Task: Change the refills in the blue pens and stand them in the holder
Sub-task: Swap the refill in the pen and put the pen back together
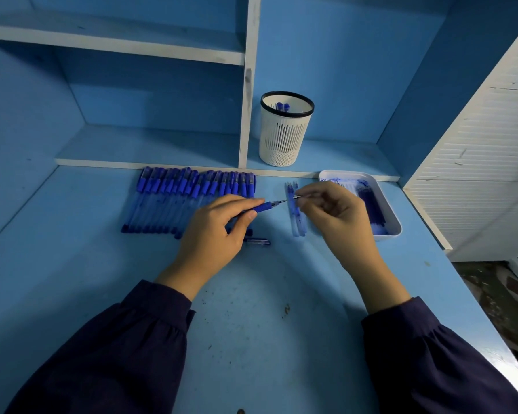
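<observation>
My left hand (219, 231) grips a blue pen (262, 207) by its rubber grip, tip pointing right. My right hand (332, 210) pinches the pen's metal tip end (293, 198), where a thin refill point shows. A row of several capped blue pens (189, 195) lies on the blue desk (251, 309) behind my left hand. A loose pen cap (257, 242) lies beside my left hand. A few used refills (295, 216) lie under my right hand. The white slotted holder (284, 130) stands on the low shelf with two pens inside.
A white tray (385, 204) with several blue refills sits at the desk's right, close to my right hand. White-edged shelf dividers (247, 85) rise behind the desk. A white slatted panel (491, 144) bounds the right side.
</observation>
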The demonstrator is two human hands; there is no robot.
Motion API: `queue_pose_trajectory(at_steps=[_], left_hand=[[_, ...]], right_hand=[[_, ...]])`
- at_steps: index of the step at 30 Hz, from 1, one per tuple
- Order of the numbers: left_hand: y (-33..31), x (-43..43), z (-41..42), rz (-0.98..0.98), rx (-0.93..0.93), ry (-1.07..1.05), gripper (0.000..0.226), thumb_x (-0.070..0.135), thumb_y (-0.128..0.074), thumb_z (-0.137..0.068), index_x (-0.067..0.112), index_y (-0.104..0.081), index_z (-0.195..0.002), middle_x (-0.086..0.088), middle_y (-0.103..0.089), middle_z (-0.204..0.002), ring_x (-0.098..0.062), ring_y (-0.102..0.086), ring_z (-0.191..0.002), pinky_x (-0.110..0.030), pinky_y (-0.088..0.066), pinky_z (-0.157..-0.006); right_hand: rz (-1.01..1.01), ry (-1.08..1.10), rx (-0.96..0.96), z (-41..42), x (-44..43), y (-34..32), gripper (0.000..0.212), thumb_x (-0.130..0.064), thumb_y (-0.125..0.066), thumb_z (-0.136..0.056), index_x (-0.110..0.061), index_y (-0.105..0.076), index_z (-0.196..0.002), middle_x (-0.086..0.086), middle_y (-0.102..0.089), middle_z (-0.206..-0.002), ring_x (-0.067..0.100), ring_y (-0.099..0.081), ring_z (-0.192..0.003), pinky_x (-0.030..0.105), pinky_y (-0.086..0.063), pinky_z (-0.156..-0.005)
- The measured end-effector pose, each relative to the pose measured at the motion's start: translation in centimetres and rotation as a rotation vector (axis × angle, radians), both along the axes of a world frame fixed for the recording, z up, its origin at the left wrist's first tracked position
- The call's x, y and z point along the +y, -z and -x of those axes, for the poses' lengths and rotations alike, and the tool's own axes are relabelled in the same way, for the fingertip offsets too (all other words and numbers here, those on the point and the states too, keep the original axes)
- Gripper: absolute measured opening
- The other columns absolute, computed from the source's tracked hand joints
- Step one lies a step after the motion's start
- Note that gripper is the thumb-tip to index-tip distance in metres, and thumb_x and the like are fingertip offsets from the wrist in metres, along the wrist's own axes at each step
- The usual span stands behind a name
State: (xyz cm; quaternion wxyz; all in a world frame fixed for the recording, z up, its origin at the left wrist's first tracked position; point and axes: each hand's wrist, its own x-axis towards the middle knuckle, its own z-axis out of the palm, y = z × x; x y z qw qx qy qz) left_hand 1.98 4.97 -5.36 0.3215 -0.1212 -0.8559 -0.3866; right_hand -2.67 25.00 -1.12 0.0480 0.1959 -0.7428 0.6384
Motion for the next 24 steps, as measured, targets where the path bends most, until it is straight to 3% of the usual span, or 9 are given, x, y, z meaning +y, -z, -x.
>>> queue_pose_trajectory(at_steps=[4, 9, 17, 24], left_hand=[[-0.05, 0.04, 0.0, 0.004, 0.002, 0.01, 0.025, 0.009, -0.064, -0.094, 0.011, -0.071, -0.117, 0.007, -0.068, -0.107, -0.003, -0.063, -0.095, -0.017, -0.052, -0.085], [0.05, -0.11, 0.04, 0.012, 0.004, 0.023, 0.025, 0.008, -0.064, -0.094, 0.01, -0.071, -0.117, 0.01, -0.066, -0.107, -0.004, -0.064, -0.095, -0.02, -0.054, -0.084], [0.02, 0.01, -0.05, 0.006, -0.006, 0.043, 0.026, 0.014, -0.061, -0.095, 0.014, -0.07, -0.12, 0.003, -0.07, -0.105, -0.009, -0.066, -0.09, -0.028, -0.055, -0.078], [0.29, 0.06, 0.07, 0.019, 0.0, 0.056, 0.025, 0.013, -0.062, -0.094, 0.013, -0.071, -0.118, 0.009, -0.067, -0.102, -0.009, -0.064, -0.088, -0.032, -0.055, -0.075]], right_hand=[[0.004, -0.031, -0.018, -0.17, -0.16, 0.02, 0.019, 0.008, -0.062, -0.086, -0.008, -0.07, -0.091, 0.005, -0.07, -0.08, 0.005, -0.063, -0.072, 0.012, -0.046, -0.067], [0.005, -0.062, -0.014, -0.28, -0.33, 0.36, 0.014, 0.004, -0.065, -0.087, -0.008, -0.069, -0.091, 0.011, -0.072, -0.085, 0.015, -0.066, -0.077, 0.018, -0.052, -0.073], [0.012, -0.073, -0.034, -0.22, -0.3, 0.25, 0.014, 0.003, -0.066, -0.086, -0.01, -0.069, -0.09, 0.005, -0.072, -0.084, 0.01, -0.067, -0.077, 0.014, -0.048, -0.073], [-0.072, -0.103, -0.083, -0.38, -0.63, 0.62, 0.013, -0.005, -0.066, -0.089, -0.018, -0.068, -0.089, 0.006, -0.07, -0.078, 0.022, -0.062, -0.072, 0.024, -0.048, -0.062]])
